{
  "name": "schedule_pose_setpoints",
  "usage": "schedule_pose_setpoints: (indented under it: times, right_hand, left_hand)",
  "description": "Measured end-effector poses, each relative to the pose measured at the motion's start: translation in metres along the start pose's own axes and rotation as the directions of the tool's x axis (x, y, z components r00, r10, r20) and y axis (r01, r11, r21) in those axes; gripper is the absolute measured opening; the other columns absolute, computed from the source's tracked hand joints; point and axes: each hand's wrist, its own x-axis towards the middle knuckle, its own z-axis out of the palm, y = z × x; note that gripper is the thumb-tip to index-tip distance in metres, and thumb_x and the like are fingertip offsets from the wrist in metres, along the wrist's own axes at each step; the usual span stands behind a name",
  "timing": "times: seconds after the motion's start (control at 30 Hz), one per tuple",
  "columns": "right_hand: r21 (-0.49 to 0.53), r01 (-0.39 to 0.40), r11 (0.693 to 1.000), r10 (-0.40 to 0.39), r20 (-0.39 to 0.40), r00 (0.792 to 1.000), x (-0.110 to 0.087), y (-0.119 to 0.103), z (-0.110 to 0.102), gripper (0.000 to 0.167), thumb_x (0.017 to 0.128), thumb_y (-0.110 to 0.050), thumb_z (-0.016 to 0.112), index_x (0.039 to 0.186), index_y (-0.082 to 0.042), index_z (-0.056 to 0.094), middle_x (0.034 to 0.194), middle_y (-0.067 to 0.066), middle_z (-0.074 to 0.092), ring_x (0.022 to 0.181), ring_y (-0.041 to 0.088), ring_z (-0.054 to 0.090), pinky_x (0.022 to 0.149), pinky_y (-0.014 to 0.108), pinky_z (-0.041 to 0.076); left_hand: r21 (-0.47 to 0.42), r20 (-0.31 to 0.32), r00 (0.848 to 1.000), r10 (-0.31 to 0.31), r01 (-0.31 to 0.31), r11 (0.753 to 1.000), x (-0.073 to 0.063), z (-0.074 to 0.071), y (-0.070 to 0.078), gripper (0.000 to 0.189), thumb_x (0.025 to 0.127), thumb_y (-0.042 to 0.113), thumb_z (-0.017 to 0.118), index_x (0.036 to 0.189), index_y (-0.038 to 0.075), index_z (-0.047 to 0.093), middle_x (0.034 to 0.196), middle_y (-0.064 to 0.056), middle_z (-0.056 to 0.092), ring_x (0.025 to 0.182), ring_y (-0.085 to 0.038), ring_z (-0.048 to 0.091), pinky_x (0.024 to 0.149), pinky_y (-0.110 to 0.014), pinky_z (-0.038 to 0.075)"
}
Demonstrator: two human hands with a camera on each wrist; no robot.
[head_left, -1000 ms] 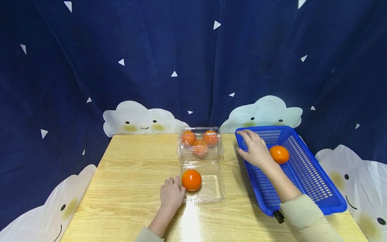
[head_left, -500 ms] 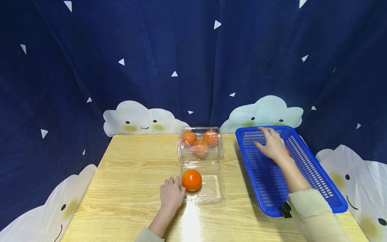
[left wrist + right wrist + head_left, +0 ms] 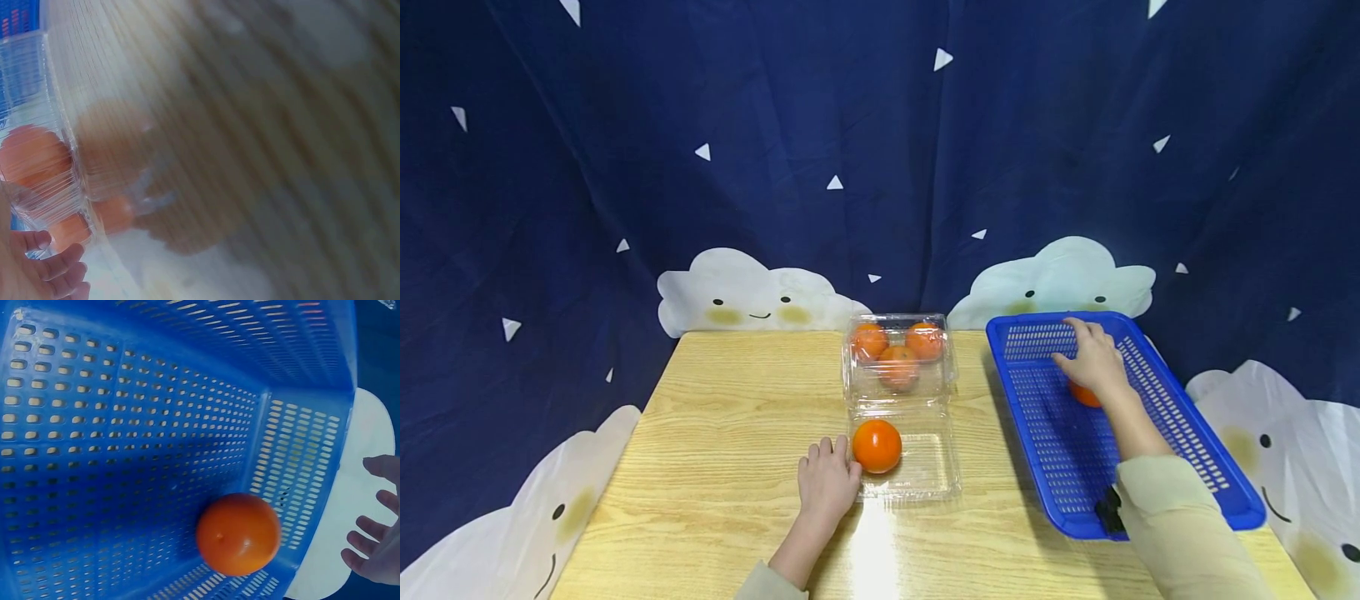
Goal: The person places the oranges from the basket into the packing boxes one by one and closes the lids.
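My right hand (image 3: 1093, 360) hovers over the blue basket (image 3: 1060, 458), its fingers spread. Under it lies a glossy orange (image 3: 1084, 396), partly hidden in the head view. The right wrist view shows that orange (image 3: 239, 535) whole on the basket floor, apart from the fingers. My left hand (image 3: 827, 483) rests at the left edge of a clear plastic clamshell box (image 3: 928, 465), fingers loosely bent; whether they touch the box is unclear. One orange (image 3: 877, 446) sits in its near half. In the far half, three oranges (image 3: 898, 368) show through the plastic.
A pale wooden table (image 3: 737, 417) bears the box and basket. Behind it hangs a dark blue curtain (image 3: 790, 108) with white clouds and triangles. A black clip-like piece (image 3: 1109, 510) is at the basket's near end, beside my right sleeve.
My right hand has moved right from the basket's left rim to above the orange inside, covering part of it. The left hand and the box have stayed put.
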Motion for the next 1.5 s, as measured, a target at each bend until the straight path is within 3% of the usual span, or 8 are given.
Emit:
schedule_pose_setpoints:
  times: [0.3, 0.63, 0.87, 1.23, 1.5]
  right_hand:
    - [-0.031, -0.105, 0.994, 0.105, -0.009, 0.994, 0.005, 0.011, 0.007, 0.065, 0.082, -0.019, 0.059, 0.136, 0.002, 0.028, 0.133, 0.038, 0.022, 0.120, 0.056, 0.022, 0.094, 0.067, 0.020]
    - [-0.038, -0.249, 0.968, 0.250, 0.021, 0.968, 0.004, 0.029, 0.015, 0.068, 0.082, -0.019, 0.059, 0.136, 0.002, 0.026, 0.131, 0.037, 0.023, 0.119, 0.054, 0.023, 0.095, 0.063, 0.023]
    - [-0.032, -0.301, 0.953, 0.302, 0.067, 0.951, 0.002, 0.040, 0.019, 0.068, 0.082, -0.023, 0.059, 0.135, 0.003, 0.026, 0.131, 0.039, 0.020, 0.118, 0.055, 0.022, 0.094, 0.064, 0.023]
    - [-0.004, -0.373, 0.928, 0.371, 0.126, 0.920, -0.002, 0.047, 0.027, 0.067, 0.082, -0.024, 0.058, 0.133, 0.003, 0.025, 0.127, 0.039, 0.020, 0.114, 0.056, 0.023, 0.091, 0.064, 0.025]
    - [0.010, -0.387, 0.922, 0.381, 0.149, 0.912, -0.002, 0.049, 0.033, 0.069, 0.081, -0.022, 0.059, 0.134, 0.004, 0.024, 0.127, 0.039, 0.018, 0.113, 0.056, 0.023, 0.090, 0.064, 0.025]
  left_hand:
    - [-0.005, 0.012, 1.000, -0.004, 0.004, 1.000, 0.000, -0.001, 0.000, 0.024, 0.078, 0.028, 0.053, 0.094, 0.010, 0.053, 0.081, -0.008, 0.050, 0.073, -0.025, 0.045, 0.060, -0.035, 0.035]
    - [-0.008, 0.005, 1.000, -0.006, 0.006, 1.000, -0.001, -0.002, 0.000, 0.027, 0.077, 0.027, 0.053, 0.098, 0.010, 0.054, 0.082, -0.009, 0.051, 0.073, -0.025, 0.045, 0.061, -0.035, 0.035]
    - [-0.011, -0.012, 1.000, 0.001, -0.001, 1.000, -0.001, -0.002, 0.000, 0.027, 0.077, 0.027, 0.053, 0.098, 0.010, 0.054, 0.081, -0.009, 0.051, 0.072, -0.025, 0.045, 0.061, -0.036, 0.035]
    - [-0.015, 0.016, 1.000, -0.006, 0.006, 1.000, 0.000, -0.002, 0.000, 0.029, 0.078, 0.028, 0.052, 0.101, 0.010, 0.055, 0.085, -0.009, 0.053, 0.074, -0.025, 0.046, 0.062, -0.036, 0.036]
    - [-0.009, 0.025, 1.000, -0.010, 0.010, 1.000, 0.000, -0.003, 0.001, 0.029, 0.079, 0.028, 0.051, 0.102, 0.010, 0.054, 0.087, -0.010, 0.053, 0.076, -0.026, 0.046, 0.063, -0.037, 0.037]
